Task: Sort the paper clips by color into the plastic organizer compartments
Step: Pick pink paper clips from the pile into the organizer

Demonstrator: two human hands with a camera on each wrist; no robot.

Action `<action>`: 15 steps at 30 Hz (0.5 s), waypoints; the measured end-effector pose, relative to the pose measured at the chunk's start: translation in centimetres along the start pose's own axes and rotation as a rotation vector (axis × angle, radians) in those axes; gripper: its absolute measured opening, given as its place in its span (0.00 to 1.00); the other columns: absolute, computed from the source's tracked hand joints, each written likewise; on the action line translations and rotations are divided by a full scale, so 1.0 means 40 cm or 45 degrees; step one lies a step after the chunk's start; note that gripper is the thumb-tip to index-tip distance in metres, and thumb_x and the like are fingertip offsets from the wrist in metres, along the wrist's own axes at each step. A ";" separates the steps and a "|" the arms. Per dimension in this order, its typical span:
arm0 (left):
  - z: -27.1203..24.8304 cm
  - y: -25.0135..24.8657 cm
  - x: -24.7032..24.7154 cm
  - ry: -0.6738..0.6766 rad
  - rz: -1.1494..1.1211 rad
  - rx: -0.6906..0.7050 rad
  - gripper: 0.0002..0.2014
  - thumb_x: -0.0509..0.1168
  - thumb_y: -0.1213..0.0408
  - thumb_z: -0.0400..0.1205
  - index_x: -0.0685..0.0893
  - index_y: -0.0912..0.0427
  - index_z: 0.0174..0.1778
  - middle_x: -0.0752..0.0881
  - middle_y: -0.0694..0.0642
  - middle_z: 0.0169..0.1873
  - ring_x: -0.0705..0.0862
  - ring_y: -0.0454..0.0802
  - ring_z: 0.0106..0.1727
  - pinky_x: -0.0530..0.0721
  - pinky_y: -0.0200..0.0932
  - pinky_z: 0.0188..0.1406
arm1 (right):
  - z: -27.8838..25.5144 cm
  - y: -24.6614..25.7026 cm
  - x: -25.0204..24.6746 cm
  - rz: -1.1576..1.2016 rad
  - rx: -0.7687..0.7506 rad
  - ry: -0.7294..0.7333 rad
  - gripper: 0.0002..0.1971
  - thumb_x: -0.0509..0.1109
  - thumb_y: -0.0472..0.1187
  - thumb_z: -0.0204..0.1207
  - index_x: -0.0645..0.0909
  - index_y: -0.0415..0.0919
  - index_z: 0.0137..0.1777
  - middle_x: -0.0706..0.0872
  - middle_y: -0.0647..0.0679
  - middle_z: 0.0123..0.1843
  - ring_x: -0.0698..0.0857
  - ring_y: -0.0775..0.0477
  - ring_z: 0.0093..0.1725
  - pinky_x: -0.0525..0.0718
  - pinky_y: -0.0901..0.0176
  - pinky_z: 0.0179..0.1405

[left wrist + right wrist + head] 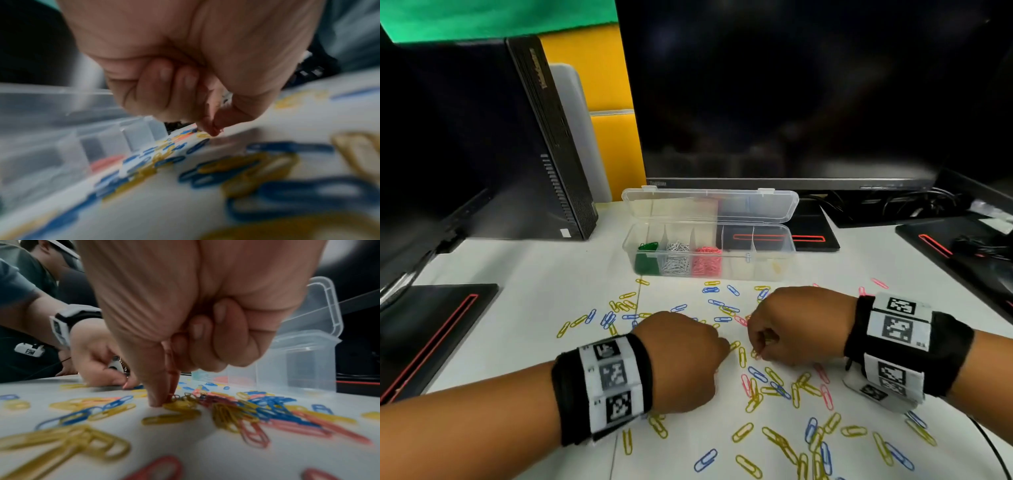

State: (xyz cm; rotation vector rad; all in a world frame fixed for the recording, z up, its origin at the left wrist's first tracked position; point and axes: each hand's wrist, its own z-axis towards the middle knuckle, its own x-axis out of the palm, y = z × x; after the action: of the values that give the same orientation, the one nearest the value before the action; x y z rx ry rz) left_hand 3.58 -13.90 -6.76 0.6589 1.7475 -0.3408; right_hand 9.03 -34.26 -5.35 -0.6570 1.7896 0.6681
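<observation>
Both hands are pinching at yellow clips on the tabletop: right hand grip holding pink clips, left hand grip narrow, contents unclear; lifting single colours cleanly is safest.

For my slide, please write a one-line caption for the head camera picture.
Both hands, left hand and right hand, pick among scattered yellow, blue and pink paper clips before an open plastic organizer.

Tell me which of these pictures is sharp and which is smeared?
Head view: mostly sharp, the organizer and scattered clips crisp, edges bent by the wide lens. Left wrist view: heavily smeared, clips mere streaks, only the left hand readable. Right wrist view: right hand clear, near clips out of focus.
</observation>
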 end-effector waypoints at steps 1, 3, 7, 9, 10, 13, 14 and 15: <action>0.007 0.016 -0.013 0.019 -0.101 -0.065 0.12 0.56 0.52 0.84 0.81 0.54 0.50 0.82 0.53 0.43 0.80 0.57 0.43 0.79 0.45 0.42 | -0.001 -0.001 0.004 -0.009 -0.013 0.001 0.05 0.67 0.49 0.81 0.84 0.56 0.51 0.87 0.59 0.48 0.81 0.54 0.48 0.80 0.60 0.46; 0.029 0.061 -0.048 0.037 -0.430 -0.209 0.18 0.52 0.48 0.85 0.76 0.55 0.37 0.79 0.53 0.36 0.78 0.55 0.42 0.75 0.45 0.41 | -0.006 0.002 0.009 0.011 -0.037 0.011 0.04 0.65 0.48 0.81 0.81 0.56 0.47 0.85 0.59 0.45 0.81 0.54 0.45 0.78 0.62 0.43; 0.105 0.158 -0.114 -0.345 -1.043 -0.483 0.22 0.58 0.52 0.90 0.79 0.64 0.37 0.75 0.55 0.28 0.73 0.48 0.28 0.75 0.44 0.32 | 0.018 -0.033 -0.028 0.409 0.068 -0.076 0.04 0.67 0.43 0.78 0.81 0.52 0.42 0.86 0.57 0.38 0.82 0.57 0.37 0.79 0.64 0.38; 0.150 0.197 -0.130 -0.478 -1.230 -0.609 0.18 0.63 0.53 0.88 0.85 0.65 0.42 0.81 0.56 0.29 0.75 0.46 0.25 0.75 0.39 0.29 | 0.056 -0.062 -0.066 0.770 0.198 -0.146 0.07 0.68 0.40 0.79 0.81 0.49 0.40 0.86 0.56 0.34 0.80 0.55 0.31 0.77 0.60 0.32; 0.172 0.212 -0.134 -0.508 -1.408 -0.656 0.15 0.65 0.57 0.87 0.87 0.67 0.47 0.85 0.57 0.33 0.79 0.46 0.26 0.79 0.38 0.29 | 0.079 -0.074 -0.083 0.970 0.272 -0.183 0.07 0.67 0.38 0.80 0.80 0.46 0.40 0.85 0.54 0.33 0.77 0.52 0.28 0.75 0.59 0.27; 0.212 0.232 -0.154 -0.541 -2.072 -0.731 0.13 0.65 0.67 0.87 0.81 0.73 0.62 0.87 0.67 0.45 0.90 0.59 0.44 0.92 0.48 0.47 | 0.154 -0.086 -0.125 1.418 0.427 -0.352 0.08 0.64 0.31 0.79 0.78 0.40 0.39 0.79 0.42 0.32 0.70 0.51 0.23 0.68 0.64 0.19; 0.216 0.234 -0.162 -0.551 -2.260 -0.738 0.12 0.65 0.67 0.87 0.80 0.71 0.62 0.85 0.68 0.48 0.89 0.63 0.50 0.91 0.51 0.52 | 0.177 -0.084 -0.136 1.493 0.457 -0.393 0.08 0.64 0.31 0.80 0.78 0.39 0.40 0.78 0.41 0.31 0.69 0.51 0.21 0.67 0.65 0.17; 0.218 0.235 -0.169 -0.539 -2.386 -0.726 0.10 0.64 0.65 0.87 0.78 0.67 0.60 0.82 0.69 0.50 0.86 0.65 0.52 0.88 0.51 0.54 | 0.200 -0.079 -0.146 1.548 0.478 -0.422 0.07 0.63 0.30 0.81 0.78 0.39 0.42 0.78 0.42 0.31 0.70 0.52 0.22 0.69 0.66 0.17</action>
State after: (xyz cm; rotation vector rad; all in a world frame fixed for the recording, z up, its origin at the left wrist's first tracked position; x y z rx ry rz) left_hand 17.13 -12.87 -1.73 -1.5261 1.4086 -1.0329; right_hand 18.08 -30.07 -2.42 0.8545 1.7902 1.0845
